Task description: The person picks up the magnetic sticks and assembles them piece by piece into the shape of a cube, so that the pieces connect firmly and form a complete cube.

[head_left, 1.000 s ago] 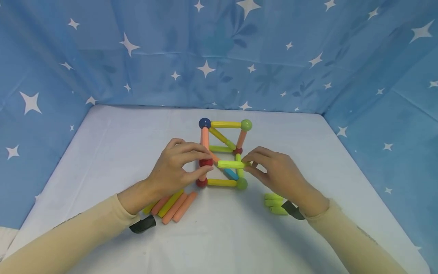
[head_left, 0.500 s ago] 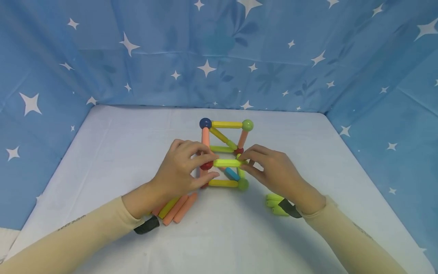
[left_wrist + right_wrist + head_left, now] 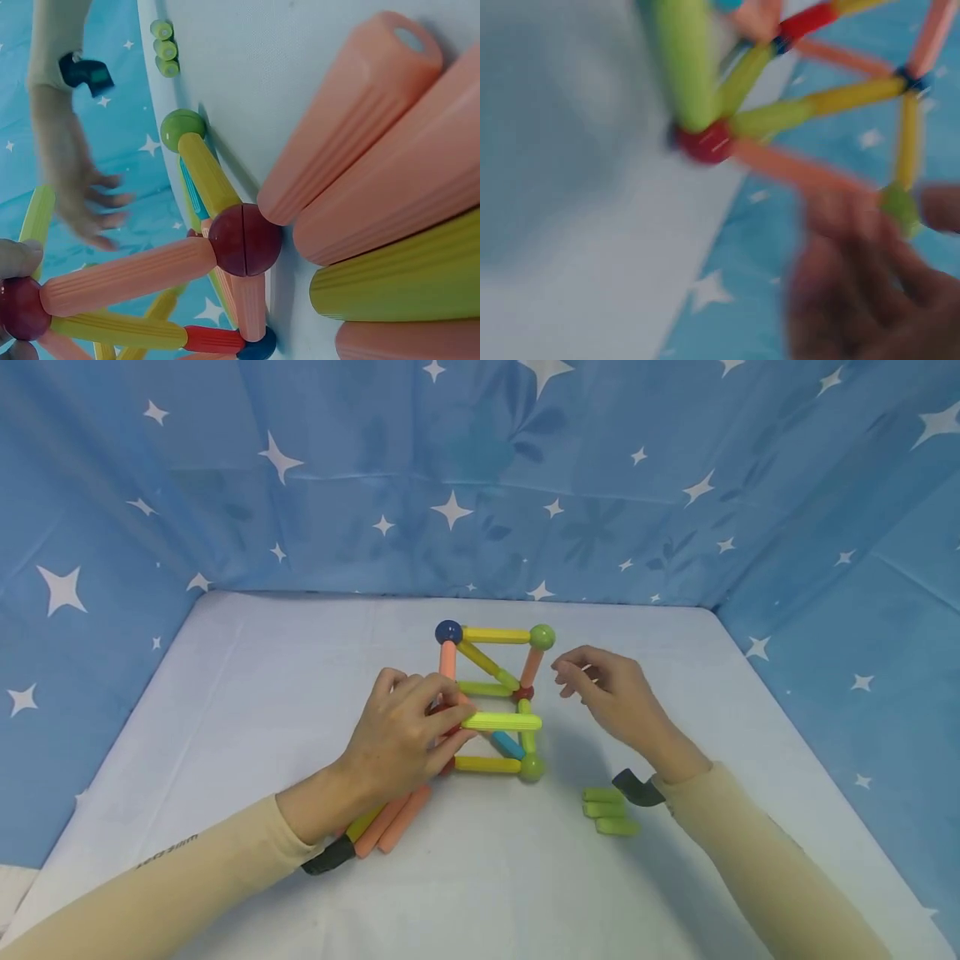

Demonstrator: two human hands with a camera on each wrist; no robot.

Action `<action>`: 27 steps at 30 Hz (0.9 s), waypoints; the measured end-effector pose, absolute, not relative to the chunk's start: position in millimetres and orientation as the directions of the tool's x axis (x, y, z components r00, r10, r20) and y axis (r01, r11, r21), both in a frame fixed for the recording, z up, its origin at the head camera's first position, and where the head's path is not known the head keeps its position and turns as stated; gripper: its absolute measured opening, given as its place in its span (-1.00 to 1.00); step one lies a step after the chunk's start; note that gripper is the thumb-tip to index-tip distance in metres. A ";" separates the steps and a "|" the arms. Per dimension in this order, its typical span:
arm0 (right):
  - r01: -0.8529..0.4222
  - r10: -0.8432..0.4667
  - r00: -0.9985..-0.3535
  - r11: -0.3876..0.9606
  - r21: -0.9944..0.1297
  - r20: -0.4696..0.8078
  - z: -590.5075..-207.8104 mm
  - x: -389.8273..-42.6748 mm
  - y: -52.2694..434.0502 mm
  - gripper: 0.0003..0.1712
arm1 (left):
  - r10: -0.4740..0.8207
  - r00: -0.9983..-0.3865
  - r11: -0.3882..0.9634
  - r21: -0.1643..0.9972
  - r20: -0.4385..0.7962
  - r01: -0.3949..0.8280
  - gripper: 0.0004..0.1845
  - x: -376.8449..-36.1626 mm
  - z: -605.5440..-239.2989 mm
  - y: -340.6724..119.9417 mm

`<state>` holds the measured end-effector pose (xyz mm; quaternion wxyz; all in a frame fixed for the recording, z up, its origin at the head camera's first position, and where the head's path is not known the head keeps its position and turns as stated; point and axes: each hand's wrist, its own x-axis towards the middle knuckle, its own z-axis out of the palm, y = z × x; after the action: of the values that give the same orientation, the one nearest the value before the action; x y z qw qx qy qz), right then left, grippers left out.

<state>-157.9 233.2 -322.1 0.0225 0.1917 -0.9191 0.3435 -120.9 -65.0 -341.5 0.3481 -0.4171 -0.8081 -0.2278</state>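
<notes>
A frame of magnetic sticks and balls stands mid-table, with a blue ball [image 3: 448, 632] and a green ball [image 3: 542, 637] at its top back corners. My left hand [image 3: 405, 727] pinches the red ball [image 3: 26, 309] at the near upper left corner, mostly hidden by the fingers in the head view. From that ball a light green stick [image 3: 502, 722] juts rightward, its right end free. My right hand [image 3: 611, 693] hovers to the right of the frame, fingers loosely bent and holding nothing. In the blurred right wrist view its fingers overlap the green ball [image 3: 900, 208].
Several orange and yellow sticks [image 3: 405, 818] lie beside the frame's near left, partly under the left wrist. Three short light green sticks [image 3: 611, 811] lie below the right hand. A blue star-patterned curtain [image 3: 337, 485] borders the white table [image 3: 495, 868].
The light green stick came left against the red ball. My right hand then let go of it and moved right and away. My left hand stays at the ball, its fingers closer together.
</notes>
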 end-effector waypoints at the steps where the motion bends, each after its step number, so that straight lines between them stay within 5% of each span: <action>1: -0.285 -0.304 -0.949 0.713 -0.640 0.083 -326.7 -166.8 235.1 -0.68 | 0.515 -0.410 0.548 0.079 0.753 0.833 -0.79 -121.0 -341.6 -65.6; 5: -0.115 -0.320 -0.919 0.775 -0.621 -0.229 -350.5 -198.3 235.7 -0.42 | 0.517 -0.413 0.551 0.078 0.750 0.831 -0.78 -121.3 -342.7 -68.2; 8: -0.091 -0.365 -0.878 0.761 -0.642 -0.309 -364.6 -211.8 229.5 -0.44 | 0.522 -0.411 0.552 0.071 0.748 0.831 -0.77 -121.3 -343.7 -70.8; 20: -0.135 -0.435 -0.847 0.732 -0.668 -0.305 -374.8 -231.6 203.9 -0.57 | 0.507 -0.402 0.571 0.052 0.763 0.819 -0.77 -124.7 -346.0 -95.8; 27: -0.244 -0.434 -0.865 0.804 -0.542 -0.253 -374.7 -252.6 199.8 -0.62 | 0.498 -0.408 0.576 0.061 0.765 0.816 -0.76 -123.4 -348.4 -106.3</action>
<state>-252.6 199.8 -374.7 -0.1857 0.1819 -0.9314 0.2548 -123.4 -106.3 -348.4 0.3626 -0.4054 -0.8101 -0.2188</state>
